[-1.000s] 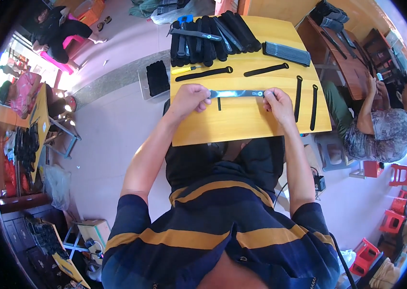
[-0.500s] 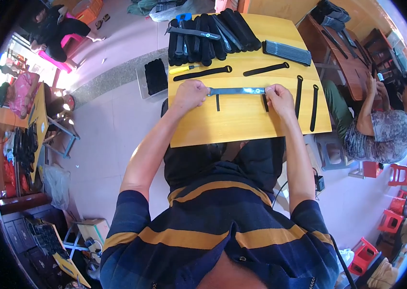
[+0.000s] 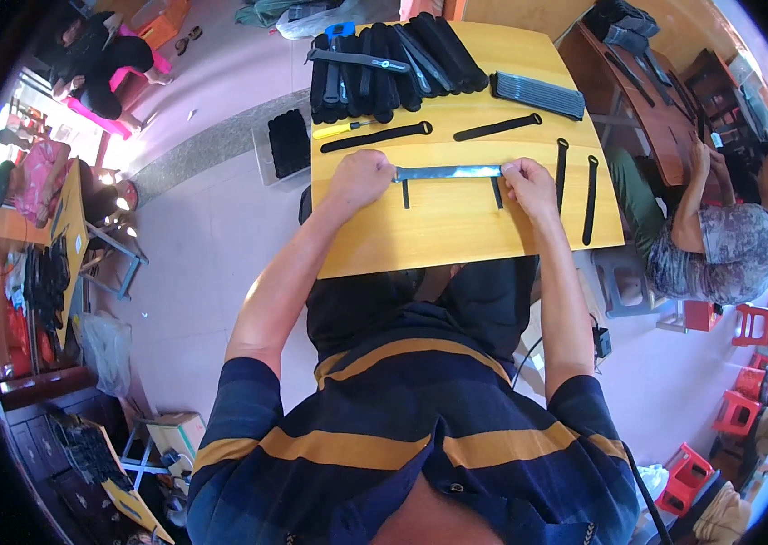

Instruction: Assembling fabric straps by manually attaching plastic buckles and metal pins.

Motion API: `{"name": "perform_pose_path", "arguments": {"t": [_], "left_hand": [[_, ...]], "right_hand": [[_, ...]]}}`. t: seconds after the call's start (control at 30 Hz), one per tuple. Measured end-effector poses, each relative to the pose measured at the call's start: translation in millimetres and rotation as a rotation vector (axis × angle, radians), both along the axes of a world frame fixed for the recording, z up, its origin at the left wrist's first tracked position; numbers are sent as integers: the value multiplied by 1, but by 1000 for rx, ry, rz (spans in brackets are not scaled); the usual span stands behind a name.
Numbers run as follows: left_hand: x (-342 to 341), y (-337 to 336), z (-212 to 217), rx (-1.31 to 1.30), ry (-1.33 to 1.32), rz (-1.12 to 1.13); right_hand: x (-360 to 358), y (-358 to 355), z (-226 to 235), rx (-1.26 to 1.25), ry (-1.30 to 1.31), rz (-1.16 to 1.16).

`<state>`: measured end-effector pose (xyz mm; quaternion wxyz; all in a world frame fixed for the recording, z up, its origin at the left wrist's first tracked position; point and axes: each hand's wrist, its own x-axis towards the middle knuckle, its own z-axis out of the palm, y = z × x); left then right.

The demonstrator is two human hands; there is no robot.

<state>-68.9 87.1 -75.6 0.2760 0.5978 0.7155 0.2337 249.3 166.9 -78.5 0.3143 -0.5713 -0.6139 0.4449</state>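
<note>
Between my two hands a shiny grey strap (image 3: 449,172) is stretched straight, just above the yellow tabletop (image 3: 420,241). My left hand (image 3: 364,178) is closed on its left end, while my right hand (image 3: 531,185) pinches the right end between thumb and fingers. Below the strap, two short dark strips (image 3: 406,194) lie on the table, one near each hand. Farther back are two black straps with looped ends, one on the left (image 3: 375,137) and one on the right (image 3: 497,128). Two more looped straps (image 3: 591,200) lie lengthwise beyond my right hand.
A heap of black straps (image 3: 393,77) covers the far left of the table, beside a stack of grey straps (image 3: 538,96). A yellow-handled tool (image 3: 337,131) lies before the heap. A bin of black pieces (image 3: 289,145) stands left; a seated co-worker (image 3: 720,245) is at right.
The held strap now shows a plain, shinier face; a pale printed mark near its right end no longer shows. Both hands keep their grip almost in place.
</note>
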Motion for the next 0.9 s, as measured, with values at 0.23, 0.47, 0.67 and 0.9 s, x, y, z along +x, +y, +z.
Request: {"name": "perform_pose_path", "arguments": {"t": [0.23, 0.47, 0.67, 0.9], "left_hand": [[5, -1, 8, -28, 11, 32], [5, -1, 4, 85, 65, 5], [3, -3, 4, 65, 2, 27], [3, -1, 3, 110, 58, -6]], "right_hand": [[2, 1, -3, 10, -53, -21], [1, 1, -4, 37, -83, -31], [-1, 0, -3, 49, -101, -26], [0, 2, -4, 72, -155, -39]]}}
